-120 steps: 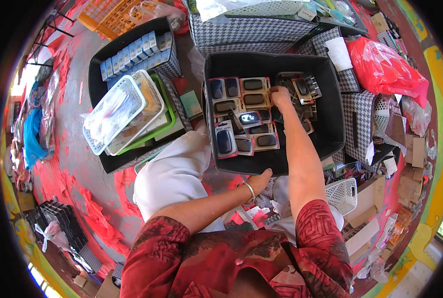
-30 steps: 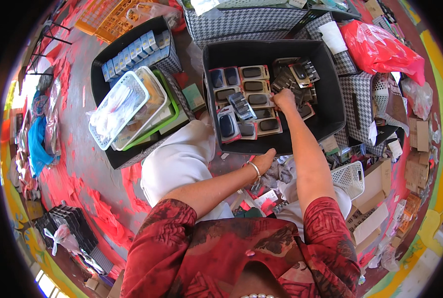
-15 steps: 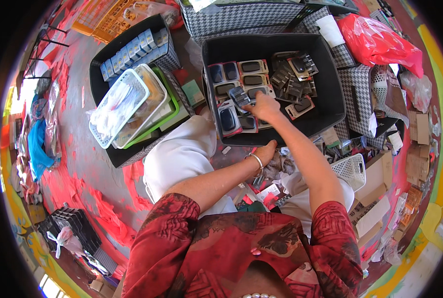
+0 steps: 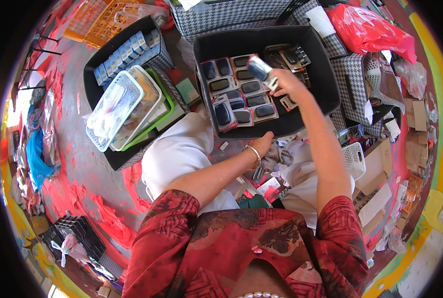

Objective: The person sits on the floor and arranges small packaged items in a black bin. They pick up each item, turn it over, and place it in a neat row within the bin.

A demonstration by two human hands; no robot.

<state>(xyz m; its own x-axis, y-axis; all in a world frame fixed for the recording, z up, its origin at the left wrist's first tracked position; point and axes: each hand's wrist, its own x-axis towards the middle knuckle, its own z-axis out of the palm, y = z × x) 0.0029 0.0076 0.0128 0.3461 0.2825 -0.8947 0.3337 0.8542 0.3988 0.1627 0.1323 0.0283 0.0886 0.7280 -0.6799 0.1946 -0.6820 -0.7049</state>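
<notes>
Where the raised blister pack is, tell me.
The blister pack is above and right of centre in the head view, in the right hand over the black bin.

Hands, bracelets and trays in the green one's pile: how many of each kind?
Hands: 2 (left hand, right hand holding packaging)
Silver bracelet: 1
Trays showing in that pile: 3 (pale blue tray, white tray, green tray)
Total: 6

Free room inside bin's right wall
</notes>
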